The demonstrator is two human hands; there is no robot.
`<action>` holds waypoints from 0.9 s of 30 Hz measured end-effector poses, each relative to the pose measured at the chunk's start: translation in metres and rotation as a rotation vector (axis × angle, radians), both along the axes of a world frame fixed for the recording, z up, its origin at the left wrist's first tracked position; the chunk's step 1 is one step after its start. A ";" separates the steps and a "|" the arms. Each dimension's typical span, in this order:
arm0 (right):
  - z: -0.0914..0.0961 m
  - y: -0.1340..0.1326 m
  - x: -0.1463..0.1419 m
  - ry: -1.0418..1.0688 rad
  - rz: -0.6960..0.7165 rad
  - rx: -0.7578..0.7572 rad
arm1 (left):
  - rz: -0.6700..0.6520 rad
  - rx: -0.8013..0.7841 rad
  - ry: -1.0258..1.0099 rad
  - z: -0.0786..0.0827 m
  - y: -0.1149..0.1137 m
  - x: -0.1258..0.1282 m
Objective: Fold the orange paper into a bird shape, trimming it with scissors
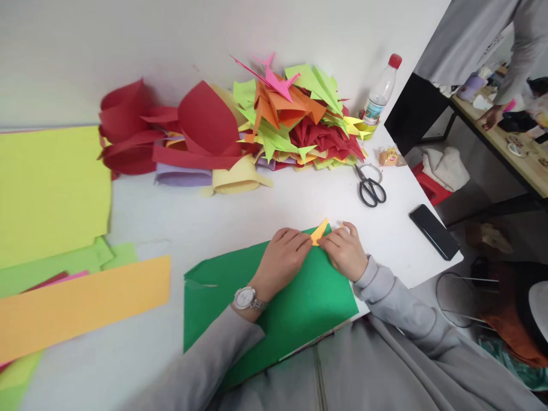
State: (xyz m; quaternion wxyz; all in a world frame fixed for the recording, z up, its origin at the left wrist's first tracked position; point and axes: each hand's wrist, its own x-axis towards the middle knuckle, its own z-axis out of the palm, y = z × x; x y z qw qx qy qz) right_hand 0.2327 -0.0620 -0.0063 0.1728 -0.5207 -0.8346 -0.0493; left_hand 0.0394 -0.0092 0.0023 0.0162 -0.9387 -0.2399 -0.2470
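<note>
My left hand (283, 258) and my right hand (345, 251) meet over a small folded orange paper piece (319, 231), fingers pinched on it from both sides. Only its pointed tip shows between the fingertips. Both hands rest on a green paper sheet (299, 308) lying at the white table's near edge. A silver wristwatch (247, 298) sits on my left wrist. Grey sleeves cover both arms.
A heap of folded paper figures (295, 123) and curled red paper (171, 134) lies at the back. Black scissors (370, 185), a phone (434, 231) and a red-capped water bottle (381, 91) are on the right. Yellow-green (47, 194) and orange sheets (81, 302) lie left. Another person (492, 117) works at a far desk.
</note>
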 end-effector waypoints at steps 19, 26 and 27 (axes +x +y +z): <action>0.114 0.039 -0.024 0.207 0.186 0.222 | -0.006 -0.005 -0.241 0.107 0.031 -0.024; 0.135 0.053 -0.037 0.077 0.262 0.293 | -0.029 0.015 -0.262 0.128 0.035 -0.040; 0.135 0.054 -0.039 0.045 0.267 0.286 | -0.030 0.010 -0.245 0.128 0.035 -0.041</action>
